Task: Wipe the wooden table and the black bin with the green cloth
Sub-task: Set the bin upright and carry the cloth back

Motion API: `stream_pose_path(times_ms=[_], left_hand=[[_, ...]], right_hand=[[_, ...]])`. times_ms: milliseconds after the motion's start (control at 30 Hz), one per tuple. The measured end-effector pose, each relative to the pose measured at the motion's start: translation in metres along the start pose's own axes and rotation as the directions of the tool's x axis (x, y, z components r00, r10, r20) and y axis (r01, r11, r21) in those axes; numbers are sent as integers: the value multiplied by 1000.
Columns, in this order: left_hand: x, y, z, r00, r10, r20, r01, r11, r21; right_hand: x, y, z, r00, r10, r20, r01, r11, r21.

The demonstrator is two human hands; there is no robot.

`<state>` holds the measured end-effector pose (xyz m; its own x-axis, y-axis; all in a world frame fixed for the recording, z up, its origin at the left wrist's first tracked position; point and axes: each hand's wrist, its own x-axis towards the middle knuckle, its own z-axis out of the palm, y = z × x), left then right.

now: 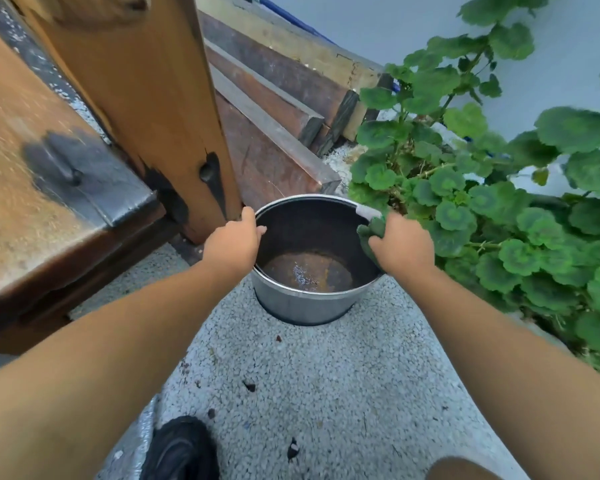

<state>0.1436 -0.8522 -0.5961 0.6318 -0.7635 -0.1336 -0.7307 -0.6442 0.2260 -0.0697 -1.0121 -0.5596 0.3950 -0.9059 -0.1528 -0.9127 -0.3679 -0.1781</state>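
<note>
The bin (302,303) is a round bucket, dark inside with a rusty wet bottom, standing on the pebbled ground. My left hand (234,239) grips its left rim, thumb inside. On the right rim my right hand (400,244) holds the bunched green cloth (371,232) pressed against the inner wall. The wooden table (25,174) fills the left of the view, its top worn, with a dark metal bracket at the corner and a thick leg beside the bin.
Stacked wooden beams (278,109) lie behind the bin against a pale wall. A leafy green plant (492,202) crowds the right side, touching the bin's rim. My black shoe (181,448) is at the bottom, on pebbled ground with a few dark bits.
</note>
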Motion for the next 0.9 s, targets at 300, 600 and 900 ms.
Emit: stream_pose_path(times_ms=[300,600,900], left_hand=[[-77,59,-100,985,-168,-31,130,855,-502],[-269,151,-317,728,166,665,678,-38,-734],[-456,175,-499,832,-169,529,532,-33,-846]], right_hand=[[-92,-17,-124,967,30,252,-174,800,574],[-253,-31,-322,835,-113,538,-441,446,779],[-399,-20,-508,510,-441,739,-739,215,638]])
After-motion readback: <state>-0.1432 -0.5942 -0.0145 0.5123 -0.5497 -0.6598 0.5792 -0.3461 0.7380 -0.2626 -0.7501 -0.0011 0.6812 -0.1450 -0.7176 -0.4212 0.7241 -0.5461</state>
